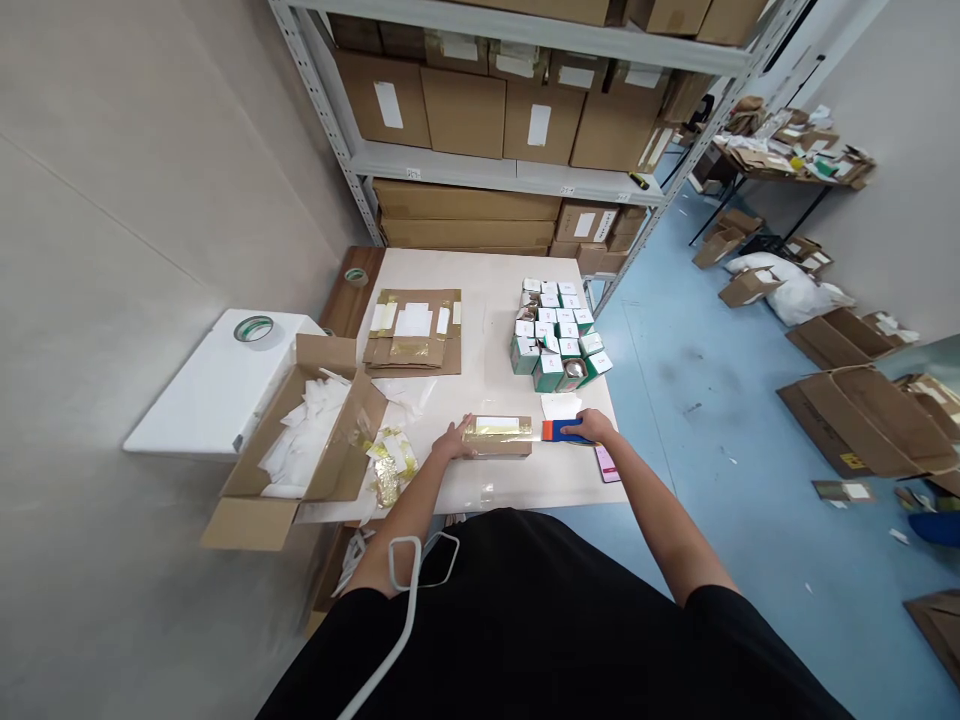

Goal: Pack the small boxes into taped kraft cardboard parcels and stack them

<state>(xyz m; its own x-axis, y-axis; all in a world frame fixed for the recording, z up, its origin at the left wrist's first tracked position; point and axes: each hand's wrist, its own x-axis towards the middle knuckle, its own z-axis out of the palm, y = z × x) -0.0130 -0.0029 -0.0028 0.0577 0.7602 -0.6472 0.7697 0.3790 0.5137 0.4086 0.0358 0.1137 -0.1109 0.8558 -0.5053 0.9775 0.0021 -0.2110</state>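
Note:
A small cardboard box [501, 447] lies on the table in front of me, with shiny clear tape and a white label on its top. My left hand [452, 440] rests against its left end, fingers stretched along the side and top. In my right hand [595, 427] is a blue and orange tape dispenser [559, 430], just right of the box. Between the dispenser and the box's right end a strip of clear tape seems to run. A white paper [561, 405] and a phone with a pink screen [608, 464] lie near my right hand.
Several small white-and-green boxes [548, 372] stand at the table's back right. Flattened cardboard [415, 350] lies at the back left. An open carton of white packing material [309, 435] and crumpled tape [388, 478] are on the left. A loaded shelf [480, 170] stands behind the table.

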